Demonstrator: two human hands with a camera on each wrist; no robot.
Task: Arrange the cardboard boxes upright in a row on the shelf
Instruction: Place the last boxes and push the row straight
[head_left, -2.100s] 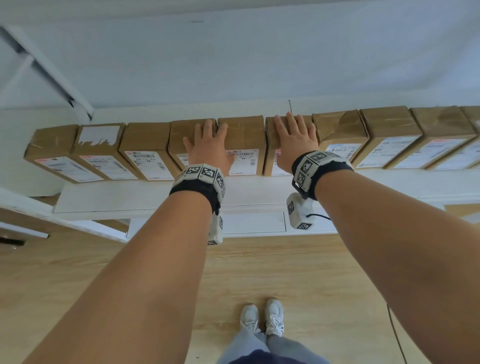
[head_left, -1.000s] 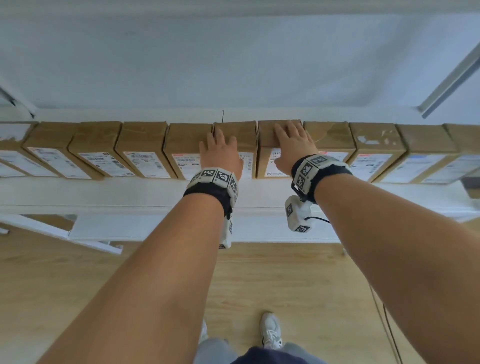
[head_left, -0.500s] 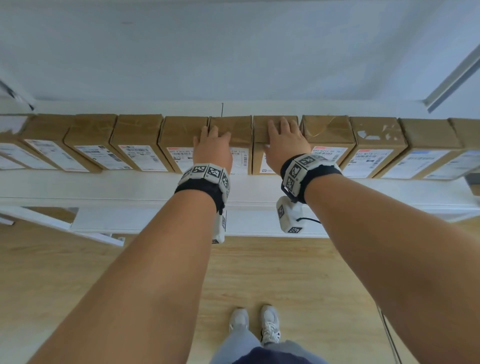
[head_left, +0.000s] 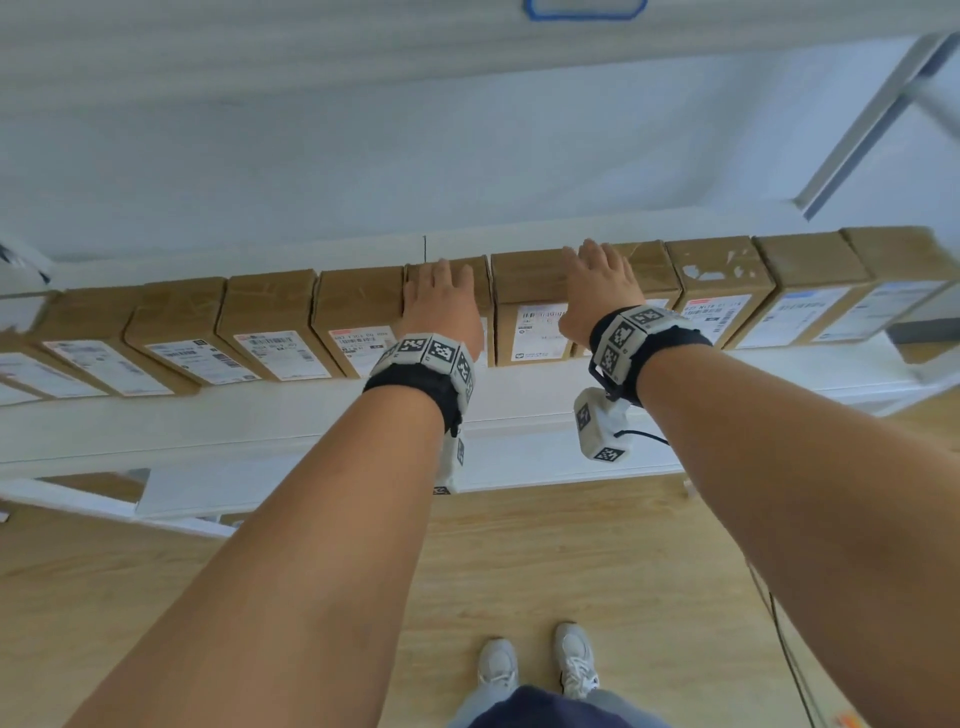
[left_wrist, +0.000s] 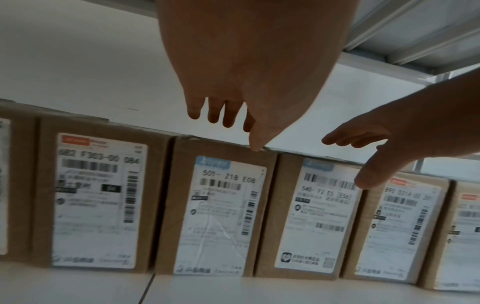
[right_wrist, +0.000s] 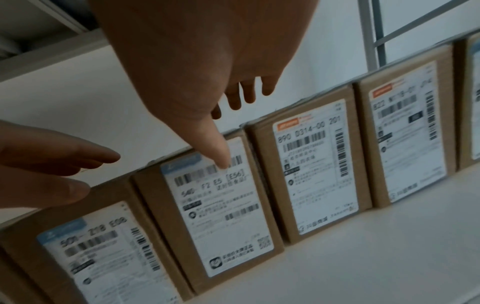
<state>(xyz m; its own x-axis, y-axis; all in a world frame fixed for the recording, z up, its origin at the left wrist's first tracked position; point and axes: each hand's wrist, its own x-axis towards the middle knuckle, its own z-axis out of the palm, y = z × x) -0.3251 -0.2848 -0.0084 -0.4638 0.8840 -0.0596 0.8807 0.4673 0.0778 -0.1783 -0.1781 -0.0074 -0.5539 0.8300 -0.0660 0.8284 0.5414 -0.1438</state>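
Several brown cardboard boxes (head_left: 270, 317) with white shipping labels stand upright, side by side, along the white shelf (head_left: 208, 410). My left hand (head_left: 441, 301) is open, its straight fingers reaching over the top of the "501" box (left_wrist: 215, 205), thumb tip at its top front edge. To its right, my open right hand (head_left: 597, 286) stretches over the seam between the "540" box (right_wrist: 215, 205) and its right neighbour (right_wrist: 309, 164). Its thumb (right_wrist: 218, 156) lies over the 540 label. Neither hand grips anything.
A lower white shelf board (head_left: 311, 478) juts out below. A slanted metal brace (head_left: 872, 119) crosses the upper right. Wooden floor (head_left: 571, 561), my shoes (head_left: 540, 660) and a thin cable (head_left: 779, 623) are below. The white back wall (head_left: 467, 156) is behind the boxes.
My right hand has slid a little to the right, from one box top to the seam with the box beside it. The left hand stays over the same box. The view has tilted.
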